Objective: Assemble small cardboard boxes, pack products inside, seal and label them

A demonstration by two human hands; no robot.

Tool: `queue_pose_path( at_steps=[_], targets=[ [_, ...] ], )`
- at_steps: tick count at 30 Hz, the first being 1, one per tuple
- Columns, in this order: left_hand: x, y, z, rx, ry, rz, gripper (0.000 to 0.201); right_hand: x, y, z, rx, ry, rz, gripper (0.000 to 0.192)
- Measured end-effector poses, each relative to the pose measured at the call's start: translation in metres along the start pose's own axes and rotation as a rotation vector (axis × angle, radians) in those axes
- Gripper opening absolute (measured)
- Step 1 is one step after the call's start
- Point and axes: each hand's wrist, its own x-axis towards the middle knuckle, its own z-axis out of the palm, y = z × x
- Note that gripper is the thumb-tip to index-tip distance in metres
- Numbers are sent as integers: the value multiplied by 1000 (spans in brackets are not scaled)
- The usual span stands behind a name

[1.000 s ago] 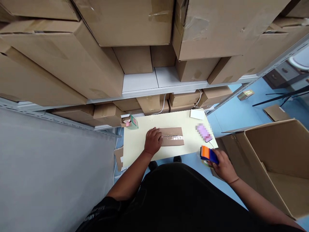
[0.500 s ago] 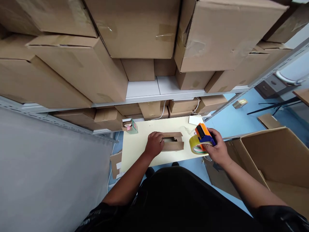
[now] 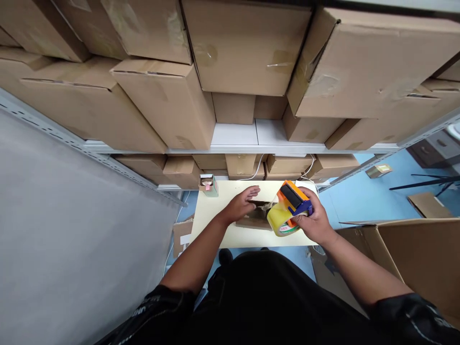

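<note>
A small flat cardboard box (image 3: 253, 219) lies on a pale yellow table (image 3: 215, 225). My left hand (image 3: 241, 205) rests on the box's left end, palm down, fingers stretched flat over its top. My right hand (image 3: 313, 219) grips an orange and blue tape dispenser (image 3: 292, 200) carrying a roll of clear yellowish tape (image 3: 279, 223). The dispenser is tilted down against the right end of the box, and the roll hides that end.
A small green and pink carton (image 3: 209, 184) stands at the table's back left corner. Shelves stacked with large cardboard boxes (image 3: 247, 52) rise behind the table. A big open carton (image 3: 413, 258) sits on the blue floor at the right. A grey wall (image 3: 72, 249) fills the left.
My right hand brought the tape dispenser from beside the table's right edge up and left onto the box. My left hand shifted from gripping the box's left end to lying flat on it.
</note>
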Motion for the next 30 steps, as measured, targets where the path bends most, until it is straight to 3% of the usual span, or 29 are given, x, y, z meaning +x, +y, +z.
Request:
queue_pose_path(
  at_steps=[2, 4, 7, 13, 16, 20, 25, 30],
  targets=[
    [2, 7, -5, -103, -169, 22, 66, 3, -5, -4, -1, -9, -2, 65],
    [1, 13, -5, -197, -255, 16, 61, 6, -8, -9, -9, -5, -2, 66],
    [-2, 23, -2, -320, -266, -29, 46, 9, -9, -15, -28, 29, -10, 65],
    [-9, 30, 2, -455, -312, -122, 47, 11, -2, -24, -40, 73, -2, 64],
    [-6, 24, -3, -276, -222, -113, 40, 15, 1, -27, -28, 93, -17, 63],
    [4, 15, -14, 244, 8, 70, 37, 21, 1, -30, -44, 114, -17, 61],
    [4, 4, -17, 406, -176, 79, 38, 27, 10, -29, -60, 121, -12, 61],
    [-2, -9, -5, 602, -53, 81, 33, 31, 21, -27, -46, 119, 18, 62]
  ],
)
